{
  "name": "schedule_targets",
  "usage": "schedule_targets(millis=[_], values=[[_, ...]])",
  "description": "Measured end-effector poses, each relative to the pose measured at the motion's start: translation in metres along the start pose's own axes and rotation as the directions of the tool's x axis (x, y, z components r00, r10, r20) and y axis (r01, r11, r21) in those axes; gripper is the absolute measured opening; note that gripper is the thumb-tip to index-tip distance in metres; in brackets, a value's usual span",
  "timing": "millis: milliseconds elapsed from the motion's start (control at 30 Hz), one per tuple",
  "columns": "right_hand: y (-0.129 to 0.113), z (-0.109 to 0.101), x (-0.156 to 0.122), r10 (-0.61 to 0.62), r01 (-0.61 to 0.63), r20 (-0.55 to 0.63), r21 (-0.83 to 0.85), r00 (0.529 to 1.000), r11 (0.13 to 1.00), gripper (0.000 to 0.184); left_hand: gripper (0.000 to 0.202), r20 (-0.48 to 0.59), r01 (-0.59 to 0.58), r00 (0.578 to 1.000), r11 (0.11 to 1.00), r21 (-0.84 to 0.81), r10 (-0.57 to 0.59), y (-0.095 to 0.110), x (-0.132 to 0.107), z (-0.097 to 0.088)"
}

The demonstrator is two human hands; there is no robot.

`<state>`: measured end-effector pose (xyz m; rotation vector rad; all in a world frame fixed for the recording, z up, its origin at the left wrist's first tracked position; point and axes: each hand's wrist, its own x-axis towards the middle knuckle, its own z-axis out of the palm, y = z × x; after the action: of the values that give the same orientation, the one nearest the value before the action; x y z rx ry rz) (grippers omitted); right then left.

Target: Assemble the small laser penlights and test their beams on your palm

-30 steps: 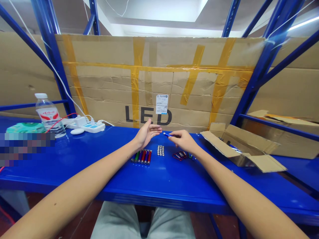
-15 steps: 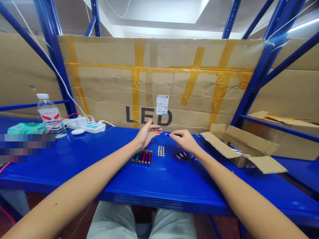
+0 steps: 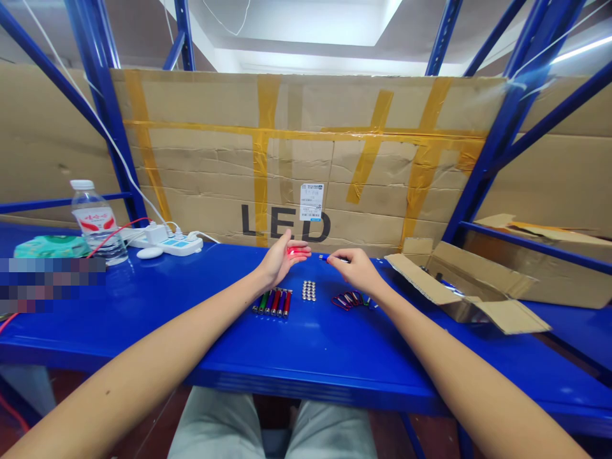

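My left hand (image 3: pixel 282 257) is held open above the blue bench, palm turned to the right, and a red spot of light glows on its fingers. My right hand (image 3: pixel 354 269) pinches a small blue pen-shaped light (image 3: pixel 329 258) whose tip points at that palm. Below my left hand lies a row of several coloured pen lights (image 3: pixel 273 301). A cluster of small silver button cells (image 3: pixel 309 290) sits between my hands. A heap of coloured clips (image 3: pixel 350 299) lies under my right wrist.
An open cardboard box (image 3: pixel 466 287) sits at the right on the blue bench (image 3: pixel 310 350). At the left stand a water bottle (image 3: pixel 97 221), a white power strip (image 3: pixel 168 243) and a green packet (image 3: pixel 50 246). A taped "LED" carton (image 3: pixel 306 159) closes off the back.
A red spot of light has appeared on my left palm. Both hands have stayed almost where they were.
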<state>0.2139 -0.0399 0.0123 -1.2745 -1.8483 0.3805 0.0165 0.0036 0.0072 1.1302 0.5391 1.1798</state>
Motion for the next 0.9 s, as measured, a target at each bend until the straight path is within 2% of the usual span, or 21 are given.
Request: schedule_targets(millis=[167, 500, 900], values=[[0.0010, 0.0002, 0.0004, -0.026, 0.028, 0.042, -0.037, 0.999, 0.999, 0.030, 0.056, -0.009, -0.001, 1.000, 1.000, -0.011, 0.001, 0.0007, -0.0003, 0.0007], [0.0022, 0.0008, 0.0014, -0.060, 0.061, 0.019, -0.078, 0.998, 0.995, 0.032, 0.056, -0.019, 0.015, 1.000, 1.000, 0.006, -0.015, 0.0011, -0.0018, 0.0025], [0.0013, -0.0011, 0.0024, -0.042, 0.045, 0.032, -0.099, 0.999, 0.994, 0.032, 0.056, -0.014, 0.019, 1.000, 1.000, -0.003, -0.019, 0.0015, -0.0012, 0.0013]])
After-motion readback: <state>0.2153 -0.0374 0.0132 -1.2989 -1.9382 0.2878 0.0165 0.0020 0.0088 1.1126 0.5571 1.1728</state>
